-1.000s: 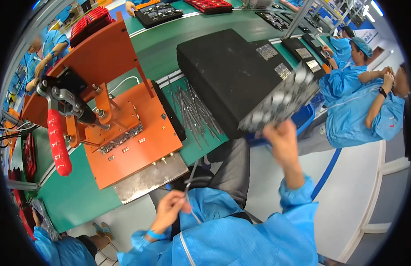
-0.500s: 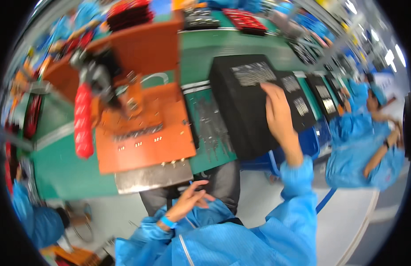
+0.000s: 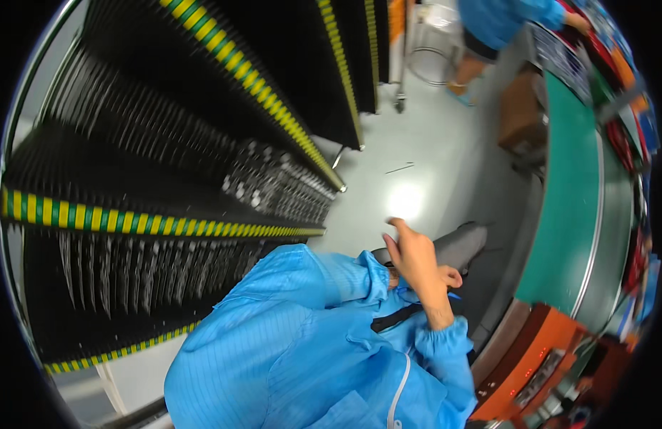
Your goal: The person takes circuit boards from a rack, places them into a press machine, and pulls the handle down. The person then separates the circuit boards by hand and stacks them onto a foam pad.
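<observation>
Beside the black rack point(image 3: 166, 186) of trays, your open, empty hand point(image 3: 417, 261) should reach slowly and grab one tray only.

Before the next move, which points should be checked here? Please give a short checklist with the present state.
1. Right hand free: ok, bare and holding nothing.
2. Left hand free: cannot tell, it is out of sight past the blue smock sleeve.
3. Black shelf rack with yellow-green striped edges close by: ok.
4. Rack slots filled or free: cannot tell, blurred.
5. Grey floor beside the rack: ok, another person in blue stands far off.
</observation>
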`<move>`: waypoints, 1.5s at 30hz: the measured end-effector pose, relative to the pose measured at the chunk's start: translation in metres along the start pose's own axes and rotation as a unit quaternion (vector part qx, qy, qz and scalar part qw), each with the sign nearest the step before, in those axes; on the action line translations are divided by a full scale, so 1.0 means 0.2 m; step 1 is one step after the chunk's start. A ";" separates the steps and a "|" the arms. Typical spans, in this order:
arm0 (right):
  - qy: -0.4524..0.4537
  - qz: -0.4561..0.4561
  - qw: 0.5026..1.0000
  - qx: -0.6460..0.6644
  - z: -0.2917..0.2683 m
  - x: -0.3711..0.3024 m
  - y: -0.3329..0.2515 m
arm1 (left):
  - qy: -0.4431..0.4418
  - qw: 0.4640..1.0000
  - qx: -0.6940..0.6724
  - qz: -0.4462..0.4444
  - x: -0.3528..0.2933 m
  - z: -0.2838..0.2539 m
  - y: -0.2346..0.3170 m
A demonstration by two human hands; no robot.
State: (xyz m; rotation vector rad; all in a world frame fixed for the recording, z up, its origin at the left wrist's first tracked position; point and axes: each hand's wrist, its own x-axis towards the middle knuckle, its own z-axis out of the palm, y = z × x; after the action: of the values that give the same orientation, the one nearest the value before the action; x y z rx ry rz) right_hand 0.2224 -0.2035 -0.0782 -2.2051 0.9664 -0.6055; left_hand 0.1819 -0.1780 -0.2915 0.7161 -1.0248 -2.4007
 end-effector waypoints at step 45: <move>0.795 0.117 0.595 0.007 -0.74 -1.03 -0.06 | 0.098 0.848 0.131 0.504 -0.07 1.01 1.00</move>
State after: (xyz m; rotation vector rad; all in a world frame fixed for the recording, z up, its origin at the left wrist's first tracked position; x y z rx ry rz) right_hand 0.0072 -0.0953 0.0013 -0.8896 1.8816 -2.5307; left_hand 0.1073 -0.1902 -0.0166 0.3347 -1.2309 -1.2677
